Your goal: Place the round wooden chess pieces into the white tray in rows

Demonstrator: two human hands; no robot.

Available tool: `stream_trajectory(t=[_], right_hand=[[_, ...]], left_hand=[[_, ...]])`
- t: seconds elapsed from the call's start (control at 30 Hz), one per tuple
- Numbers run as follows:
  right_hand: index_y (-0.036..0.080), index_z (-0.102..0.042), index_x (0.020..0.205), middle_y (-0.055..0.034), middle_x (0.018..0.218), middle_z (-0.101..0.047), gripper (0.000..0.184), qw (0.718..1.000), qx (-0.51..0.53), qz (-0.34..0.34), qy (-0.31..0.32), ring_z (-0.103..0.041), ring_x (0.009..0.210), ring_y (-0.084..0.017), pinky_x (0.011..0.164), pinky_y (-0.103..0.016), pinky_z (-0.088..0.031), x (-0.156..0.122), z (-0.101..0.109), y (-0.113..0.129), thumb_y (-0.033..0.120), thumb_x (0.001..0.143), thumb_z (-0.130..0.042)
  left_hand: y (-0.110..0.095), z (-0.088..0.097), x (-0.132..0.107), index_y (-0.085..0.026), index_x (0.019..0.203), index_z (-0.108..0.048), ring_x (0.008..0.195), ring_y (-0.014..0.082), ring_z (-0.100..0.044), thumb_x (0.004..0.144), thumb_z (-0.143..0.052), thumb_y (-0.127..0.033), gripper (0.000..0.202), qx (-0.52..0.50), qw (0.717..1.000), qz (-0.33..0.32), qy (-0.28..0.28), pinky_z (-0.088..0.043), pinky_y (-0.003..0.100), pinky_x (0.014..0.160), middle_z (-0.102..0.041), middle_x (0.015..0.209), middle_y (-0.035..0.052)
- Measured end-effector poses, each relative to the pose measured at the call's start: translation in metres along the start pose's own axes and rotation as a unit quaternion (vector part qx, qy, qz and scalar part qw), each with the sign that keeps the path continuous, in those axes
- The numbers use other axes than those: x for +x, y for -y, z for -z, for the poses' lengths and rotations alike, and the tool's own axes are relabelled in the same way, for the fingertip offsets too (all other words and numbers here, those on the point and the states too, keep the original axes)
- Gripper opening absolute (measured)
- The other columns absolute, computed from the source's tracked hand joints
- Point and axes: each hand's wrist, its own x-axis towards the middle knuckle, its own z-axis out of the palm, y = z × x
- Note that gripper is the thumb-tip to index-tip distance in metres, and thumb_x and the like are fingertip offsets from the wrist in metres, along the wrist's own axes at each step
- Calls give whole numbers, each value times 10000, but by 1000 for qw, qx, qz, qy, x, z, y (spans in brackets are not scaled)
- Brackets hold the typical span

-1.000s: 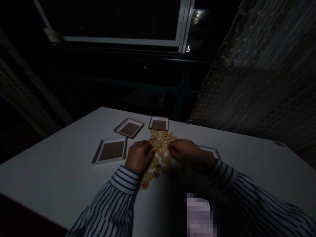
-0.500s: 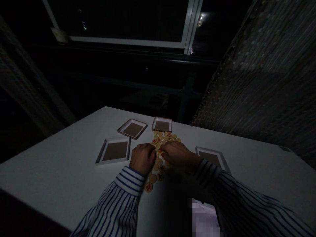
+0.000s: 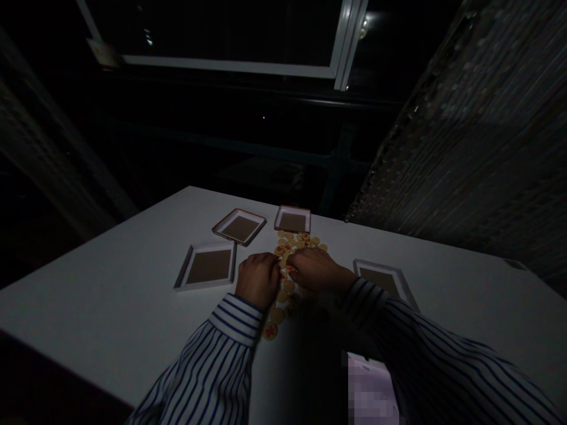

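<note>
Round wooden Chinese chess pieces (image 3: 277, 316), some with red or dark characters, lie in a loose strip down the middle of the white table (image 3: 133, 283). Over the strip's left side is my left hand (image 3: 258, 280), fingers curled in and their tips hidden behind the knuckles. Facing it from the right, my right hand (image 3: 319, 270) has its fingers bent down among the pieces, thumb side toward the left hand. Both hands are closed, close together but apart. Whatever is between the fingers is too dark and covered to make out.
Shallow box halves with brown bottoms stand around the pieces: a white-rimmed tray (image 3: 181, 273) at left, two brown-edged trays (image 3: 239, 242) (image 3: 292, 231) behind, and another white-rimmed tray (image 3: 405, 289) at right. A pixelated bright panel (image 3: 372, 383) shows near the front. A beaded curtain (image 3: 465, 159) hangs at right.
The whole view has shifted slightly, so the table sits a little higher in the picture. Both hands stay over the same pieces, with only slight finger movement.
</note>
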Motion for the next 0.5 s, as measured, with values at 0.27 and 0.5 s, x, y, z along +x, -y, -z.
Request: stream_trajectory(t=[0.27,0.5], right_hand=[[149,-616,988,-135,1036,-641,277,1000,2,-5,11,-581,964,-256,768,-336,-418,1,2,2,286,815,-447],[146,-616,991,-137,1037,-643,276,1000,8,-6,9,-584,966,-256,777,-335,-414,0,2,2,279,810,-456]], left_hand=[[0,-1,0,-213,980,-635,970,228,-569,826,-397,-232,284,7,1000,4,-1,-410,354,875,-668,1010,49],[-1,-1,1,-214,1010,-628,986,238,-561,830,-402,-246,290,4,1000,12,1,-406,364,872,-663,1030,48]])
